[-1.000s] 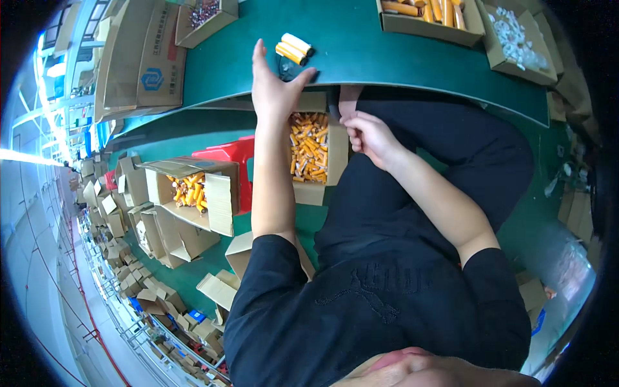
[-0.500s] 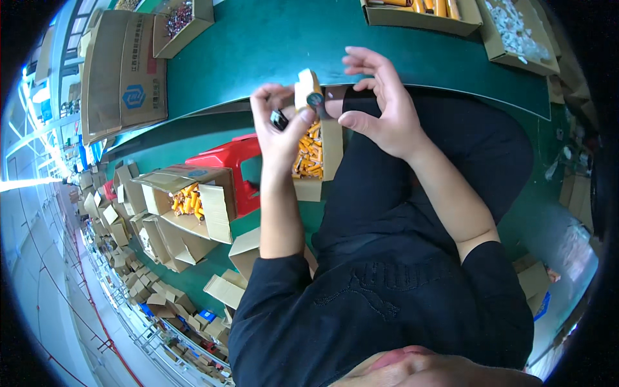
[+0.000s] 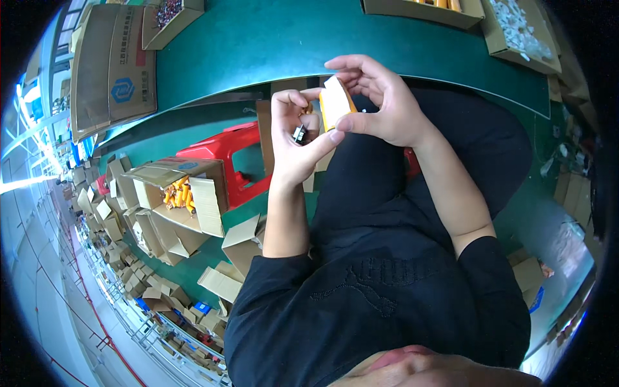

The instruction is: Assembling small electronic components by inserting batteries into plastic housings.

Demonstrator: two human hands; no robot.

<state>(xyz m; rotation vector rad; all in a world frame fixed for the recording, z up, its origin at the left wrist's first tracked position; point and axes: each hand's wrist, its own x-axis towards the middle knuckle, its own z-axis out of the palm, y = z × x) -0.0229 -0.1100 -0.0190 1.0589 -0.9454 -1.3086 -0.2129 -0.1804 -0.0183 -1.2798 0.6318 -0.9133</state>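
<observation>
An orange plastic casing with a white face (image 3: 336,103) is held up above my lap, just off the table's near edge. My left hand (image 3: 293,138) pinches it from the left, thumb at its lower end. Inside that hand's curled fingers sits a small black part (image 3: 300,133), its kind too small to make out. My right hand (image 3: 390,106) closes round the casing from the right, thumb on its lower corner. Its fingers reach behind the far end and are partly hidden.
The green table (image 3: 271,39) carries a carton (image 3: 113,71), a tray of small dark red pieces (image 3: 174,32), a tray of orange pieces (image 3: 425,14) and one of white pieces (image 3: 500,51). A red stool (image 3: 222,145) and an open box of orange parts (image 3: 177,216) stand at lower left.
My right hand has come in from the right and now touches the casing, which was in my left hand alone. The casing has turned, showing its white face. My left hand shifted right and slightly down.
</observation>
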